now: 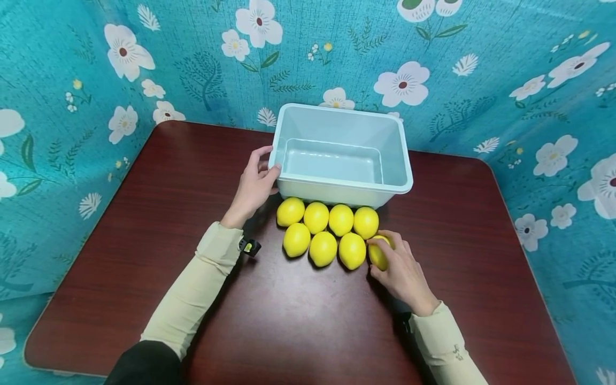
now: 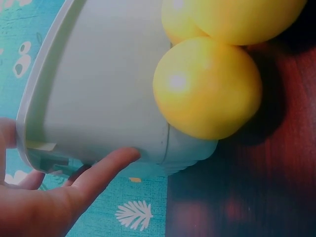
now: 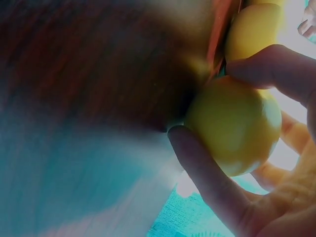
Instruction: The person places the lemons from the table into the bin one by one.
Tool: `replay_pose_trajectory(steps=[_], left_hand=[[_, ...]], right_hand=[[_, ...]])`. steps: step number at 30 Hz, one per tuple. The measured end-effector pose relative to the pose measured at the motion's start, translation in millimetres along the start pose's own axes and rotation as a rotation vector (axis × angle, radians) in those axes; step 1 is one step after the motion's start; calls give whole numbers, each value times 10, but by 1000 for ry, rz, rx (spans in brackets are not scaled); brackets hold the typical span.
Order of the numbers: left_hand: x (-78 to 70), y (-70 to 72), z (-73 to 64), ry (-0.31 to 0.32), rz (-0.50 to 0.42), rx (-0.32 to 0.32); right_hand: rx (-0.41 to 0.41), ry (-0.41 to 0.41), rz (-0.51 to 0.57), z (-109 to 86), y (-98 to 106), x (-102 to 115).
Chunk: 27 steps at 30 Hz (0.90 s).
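Note:
A pale blue plastic bin (image 1: 344, 187) stands upright at the back of the table, its inside bare. My left hand (image 1: 255, 182) grips its left end; in the left wrist view the thumb (image 2: 106, 170) lies along the wall and the other fingers are round the rim. Against the bin's front, several yellow lemons (image 1: 316, 217) lie in two rows. At the right end of the nearer row, my right hand (image 1: 401, 270) holds a lemon (image 3: 234, 126) between thumb and fingers. That lemon is partly hidden by the hand in the head view.
The dark red-brown table (image 1: 298, 321) has rounded corners. Teal flowered cloth (image 1: 317, 53) hangs behind it and along both sides. A small black device (image 1: 250, 247) is strapped at the left wrist.

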<state>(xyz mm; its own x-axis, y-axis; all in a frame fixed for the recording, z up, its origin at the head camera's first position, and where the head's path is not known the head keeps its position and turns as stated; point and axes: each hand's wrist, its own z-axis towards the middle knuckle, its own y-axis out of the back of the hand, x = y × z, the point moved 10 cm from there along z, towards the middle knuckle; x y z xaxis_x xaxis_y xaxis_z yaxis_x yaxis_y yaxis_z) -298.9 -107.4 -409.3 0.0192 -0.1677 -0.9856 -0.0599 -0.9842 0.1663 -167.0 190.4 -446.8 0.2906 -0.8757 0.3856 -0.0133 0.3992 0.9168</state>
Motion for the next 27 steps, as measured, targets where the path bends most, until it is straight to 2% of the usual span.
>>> replay_pose_trajectory(steps=[27], left_hand=[[4,3,10,-11,-7,1]], right_hand=[[-67,8,26,4,233,-28]])
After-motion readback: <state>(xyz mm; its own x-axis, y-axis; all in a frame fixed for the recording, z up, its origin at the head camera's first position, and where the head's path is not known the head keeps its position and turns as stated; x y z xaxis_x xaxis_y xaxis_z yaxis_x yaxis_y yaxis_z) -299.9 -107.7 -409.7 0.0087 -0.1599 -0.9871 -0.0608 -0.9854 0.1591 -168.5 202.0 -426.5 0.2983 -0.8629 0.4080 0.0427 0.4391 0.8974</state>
